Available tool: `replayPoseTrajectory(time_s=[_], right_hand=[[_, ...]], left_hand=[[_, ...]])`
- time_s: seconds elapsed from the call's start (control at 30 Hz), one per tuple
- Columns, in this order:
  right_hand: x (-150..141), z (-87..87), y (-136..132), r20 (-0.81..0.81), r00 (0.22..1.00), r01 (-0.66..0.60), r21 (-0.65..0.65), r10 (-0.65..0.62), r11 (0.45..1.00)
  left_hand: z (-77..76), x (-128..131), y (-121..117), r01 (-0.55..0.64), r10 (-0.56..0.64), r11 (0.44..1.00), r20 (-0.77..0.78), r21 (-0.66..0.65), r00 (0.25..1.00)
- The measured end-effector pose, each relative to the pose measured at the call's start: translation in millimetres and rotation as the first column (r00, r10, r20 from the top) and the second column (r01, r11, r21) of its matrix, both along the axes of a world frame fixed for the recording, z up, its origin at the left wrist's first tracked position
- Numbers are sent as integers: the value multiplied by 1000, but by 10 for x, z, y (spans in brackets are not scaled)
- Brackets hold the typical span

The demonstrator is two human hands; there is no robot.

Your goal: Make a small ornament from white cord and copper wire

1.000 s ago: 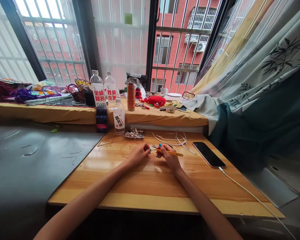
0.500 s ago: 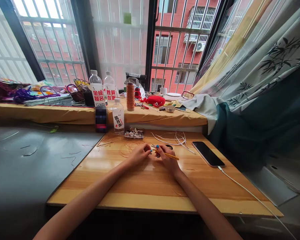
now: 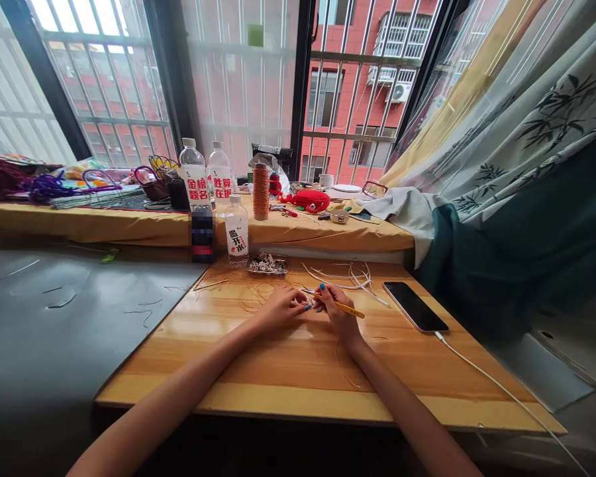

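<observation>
My right hand is closed around a thin yellow hook tool that points to the right across the wooden table. My left hand has its fingers pinched together beside the tool's tip, on something too small to name. Both hands touch at the fingertips over a tangle of thin copper-coloured wire lying on the table.
A small tray of metal bits and a water bottle stand behind the hands. White cord pieces and a phone with a charging cable lie to the right. A wire spool, bottles and craft clutter line the sill.
The hands stay together at the same spot. The yellow tool has tilted slightly and the fingers have shifted a little around it.
</observation>
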State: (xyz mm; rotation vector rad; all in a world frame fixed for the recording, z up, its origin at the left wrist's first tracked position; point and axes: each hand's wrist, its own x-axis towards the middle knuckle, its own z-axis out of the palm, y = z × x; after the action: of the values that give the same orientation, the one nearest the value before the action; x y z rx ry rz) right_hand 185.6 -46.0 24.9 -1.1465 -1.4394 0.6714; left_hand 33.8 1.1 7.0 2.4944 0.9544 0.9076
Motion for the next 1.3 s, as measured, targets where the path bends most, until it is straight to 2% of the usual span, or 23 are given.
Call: replayPoseTrajectory(time_s=[0.1,0.2,0.27,0.33,0.43,0.53,0.6,0.7,0.8,0.97,1.07,1.17,1.3], right_hand=[[3,1,-2,52,998,32,5,-32,999],[26,-16,13,185,977,102,41,-107,994],[45,-33,22,318,937,123,91,-146,988],[62,-50,24,475,865,105,145,-163,984],[78,-70,19,688,711,73,135,-147,988],[92,-82,22,799,589,92,83,-121,992],[100,-84,27,827,548,101,79,-122,992],[107,-79,26,841,530,95,68,-108,993],[106,-80,24,820,568,54,41,-64,998],[100,-83,63,646,762,-96,45,44,994],[82,-41,77,473,876,-116,24,90,993],[61,15,70,280,955,-85,-68,101,994],[52,18,77,105,989,-92,-141,107,986]], left_hand=[[-10,-13,-24,-59,73,986,-87,153,994],[-26,-15,-49,-54,100,970,-187,235,977],[-43,-15,-49,-49,107,967,-223,248,969],[-58,-16,-35,-59,118,966,-227,252,967],[-69,-21,-11,-55,111,966,-214,254,971],[-63,-20,1,-56,97,967,-157,249,983],[-56,-16,3,-75,96,970,-83,231,992],[-50,-12,3,-83,78,982,35,167,996],[-38,-10,-3,-76,61,993,160,93,985],[38,-10,-30,-76,74,997,353,-9,933],[68,-9,-27,-31,80,993,442,-116,893],[59,-3,-5,76,88,955,520,-287,850],[55,8,3,259,65,865,608,-431,792]])
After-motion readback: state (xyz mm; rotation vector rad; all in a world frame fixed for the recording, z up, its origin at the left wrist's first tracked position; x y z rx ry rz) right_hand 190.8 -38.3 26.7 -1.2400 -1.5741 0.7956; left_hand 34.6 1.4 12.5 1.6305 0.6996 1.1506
